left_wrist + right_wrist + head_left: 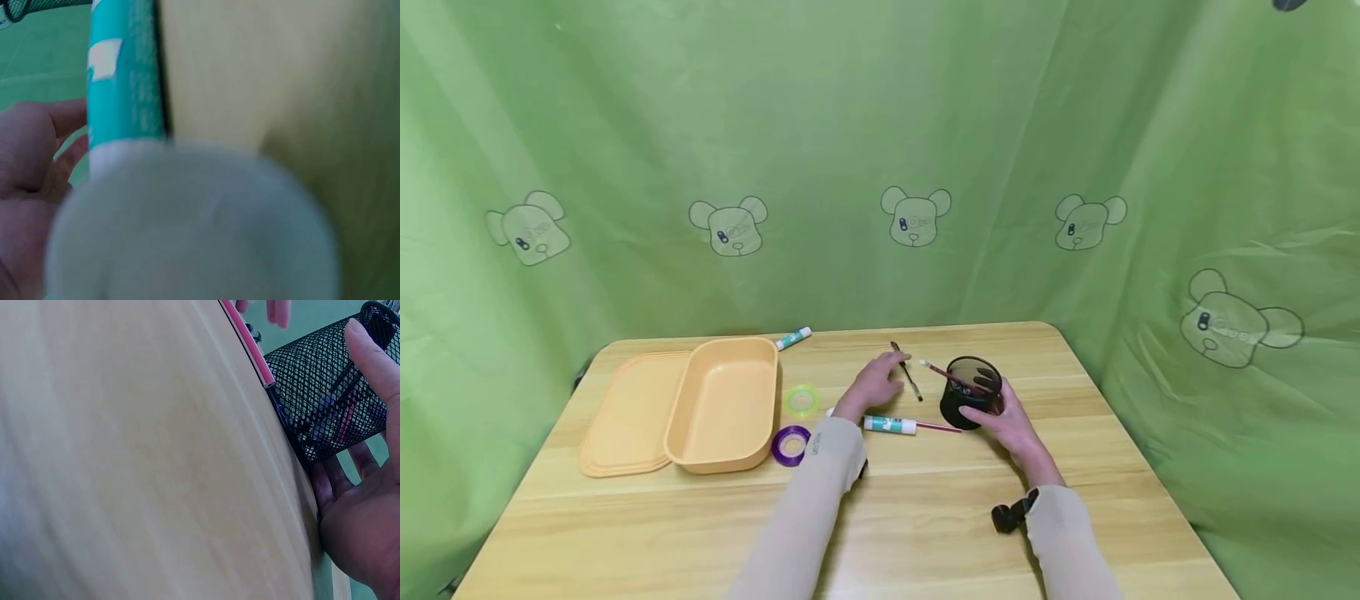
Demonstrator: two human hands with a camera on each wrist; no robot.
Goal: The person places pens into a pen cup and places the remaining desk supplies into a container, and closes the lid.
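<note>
My right hand (1009,423) grips a black mesh pen cup (956,412), thumb on the near side and fingers around the far side. A pencil (934,368) with a white end leans out of the cup to the left. In the right wrist view the mesh cup (325,394) shows dark and red sticks inside. My left hand (877,383) reaches over a black pen (912,380) lying on the table, fingertips right at its upper part. Below that hand lies a teal-and-white glue stick (890,425), with a red pencil (938,427) beyond its right end.
Left on the table (925,517) stands an orange box (722,408), its lid (628,412) beside it. A second glue stick (793,337) lies behind the box. A yellow-green tape roll (791,402) and a purple tape roll (778,447) lie right of it. Green curtain (820,275) hangs behind.
</note>
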